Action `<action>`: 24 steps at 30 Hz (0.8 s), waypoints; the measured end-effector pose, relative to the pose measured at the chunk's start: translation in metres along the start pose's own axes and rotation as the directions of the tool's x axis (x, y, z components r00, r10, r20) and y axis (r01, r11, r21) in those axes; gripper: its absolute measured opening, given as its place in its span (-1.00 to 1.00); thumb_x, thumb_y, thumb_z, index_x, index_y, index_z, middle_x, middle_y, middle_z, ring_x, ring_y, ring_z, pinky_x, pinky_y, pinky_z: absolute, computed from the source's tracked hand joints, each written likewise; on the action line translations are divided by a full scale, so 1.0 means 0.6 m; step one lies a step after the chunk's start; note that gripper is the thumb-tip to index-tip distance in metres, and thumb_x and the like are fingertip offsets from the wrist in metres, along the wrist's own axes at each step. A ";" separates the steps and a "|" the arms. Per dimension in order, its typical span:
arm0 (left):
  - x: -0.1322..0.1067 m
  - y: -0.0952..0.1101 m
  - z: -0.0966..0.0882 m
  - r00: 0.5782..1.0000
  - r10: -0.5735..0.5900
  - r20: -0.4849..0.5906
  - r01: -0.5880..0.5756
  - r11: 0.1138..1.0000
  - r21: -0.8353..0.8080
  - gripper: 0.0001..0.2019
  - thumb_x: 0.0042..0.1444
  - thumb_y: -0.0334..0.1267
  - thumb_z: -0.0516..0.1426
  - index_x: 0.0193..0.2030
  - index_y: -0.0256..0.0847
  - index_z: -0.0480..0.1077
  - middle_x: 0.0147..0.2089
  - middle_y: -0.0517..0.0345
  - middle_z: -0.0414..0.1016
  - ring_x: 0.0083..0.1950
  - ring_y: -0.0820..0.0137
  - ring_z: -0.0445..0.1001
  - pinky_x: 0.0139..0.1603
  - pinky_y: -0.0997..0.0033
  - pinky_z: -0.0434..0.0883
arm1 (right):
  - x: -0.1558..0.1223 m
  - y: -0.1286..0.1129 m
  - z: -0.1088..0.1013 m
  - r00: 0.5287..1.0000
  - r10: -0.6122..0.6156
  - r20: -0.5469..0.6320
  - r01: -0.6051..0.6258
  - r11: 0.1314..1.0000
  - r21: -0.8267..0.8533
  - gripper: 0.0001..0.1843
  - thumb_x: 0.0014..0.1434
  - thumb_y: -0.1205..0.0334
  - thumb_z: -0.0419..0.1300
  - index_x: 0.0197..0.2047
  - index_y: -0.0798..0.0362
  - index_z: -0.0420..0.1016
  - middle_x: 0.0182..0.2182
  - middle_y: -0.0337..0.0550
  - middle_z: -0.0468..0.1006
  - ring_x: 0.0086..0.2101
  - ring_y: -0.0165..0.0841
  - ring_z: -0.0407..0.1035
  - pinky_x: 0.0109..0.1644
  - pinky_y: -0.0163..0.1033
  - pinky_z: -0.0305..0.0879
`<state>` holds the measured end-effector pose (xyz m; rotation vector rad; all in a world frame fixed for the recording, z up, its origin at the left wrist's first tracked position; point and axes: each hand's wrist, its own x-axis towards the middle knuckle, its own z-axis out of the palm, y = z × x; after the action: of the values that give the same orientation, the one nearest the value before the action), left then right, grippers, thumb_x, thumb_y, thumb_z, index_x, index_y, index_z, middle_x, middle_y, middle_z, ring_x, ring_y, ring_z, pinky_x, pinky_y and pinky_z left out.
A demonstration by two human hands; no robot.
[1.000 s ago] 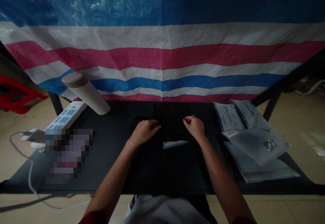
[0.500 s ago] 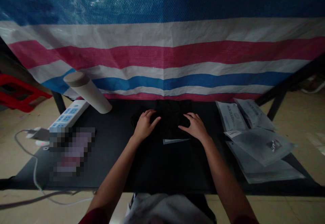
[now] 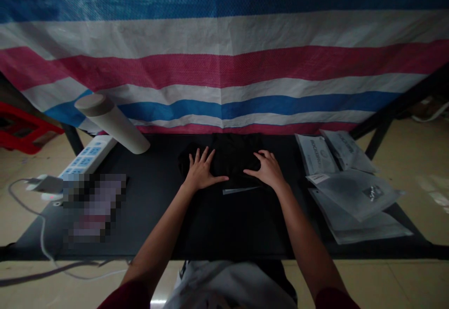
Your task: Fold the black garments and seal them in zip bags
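Left hand [image 3: 201, 171] and right hand [image 3: 268, 169] have splayed open on seemingly soft black cloth [image 3: 229, 159].

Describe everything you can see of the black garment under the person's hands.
The black garment is matte, dark fabric lying on a black table, near its back edge. Its upper part looks folded or gathered, with soft creases; its outline merges into the tabletop, so its exact shape and lower extent are hard to tell. The left hand and right hand rest on it, fingers spread. A pale narrow strip lies just below them.
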<state>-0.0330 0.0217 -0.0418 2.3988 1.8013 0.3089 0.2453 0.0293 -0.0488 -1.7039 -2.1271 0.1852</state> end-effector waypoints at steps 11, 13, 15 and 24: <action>0.000 0.002 -0.003 1.000 -0.003 -0.001 0.003 1.000 0.010 0.12 -0.14 0.50 0.05 0.45 -0.15 -0.07 0.49 -0.11 -0.14 0.46 -0.22 -0.22 0.35 -0.34 -0.16 | 0.000 0.004 0.009 1.000 0.002 -0.029 -0.001 1.000 0.014 -0.15 -0.08 -0.32 0.29 0.15 0.07 0.45 0.09 0.11 0.36 0.04 0.04 0.27 0.12 0.10 0.28; -0.001 0.003 -0.004 1.000 -0.003 -0.001 0.003 1.000 0.008 0.11 -0.13 0.50 0.04 0.45 -0.15 -0.06 0.49 -0.11 -0.13 0.46 -0.22 -0.21 0.36 -0.33 -0.16 | 0.000 0.004 0.008 1.000 0.002 -0.027 -0.001 1.000 0.012 -0.14 -0.08 -0.32 0.29 0.15 0.09 0.45 0.09 0.11 0.37 0.03 0.03 0.28 0.13 0.10 0.28; -0.001 0.003 -0.004 1.000 -0.005 0.001 0.005 1.000 0.008 0.09 -0.11 0.50 0.03 0.45 -0.15 -0.06 0.49 -0.09 -0.13 0.46 -0.22 -0.21 0.36 -0.33 -0.16 | 0.000 0.003 0.006 1.000 0.003 -0.022 -0.002 1.000 0.007 -0.14 -0.08 -0.32 0.29 0.15 0.10 0.45 0.09 0.11 0.37 0.04 0.04 0.27 0.13 0.09 0.28; 0.006 -0.004 0.000 0.999 -0.040 -0.014 0.040 0.999 -0.003 -0.28 0.23 0.26 -0.14 0.43 -0.03 -0.01 0.48 0.06 -0.06 0.46 -0.09 -0.12 0.38 -0.24 -0.09 | 0.001 0.008 0.002 1.000 -0.006 -0.005 0.006 0.999 0.052 -0.21 -0.02 -0.27 0.29 0.16 0.06 0.45 0.09 0.07 0.37 0.06 0.00 0.28 0.17 0.09 0.26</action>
<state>-0.0345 0.0259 -0.0421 2.3608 1.8514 0.3244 0.2487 0.0313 -0.0515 -1.6666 -2.1053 0.2320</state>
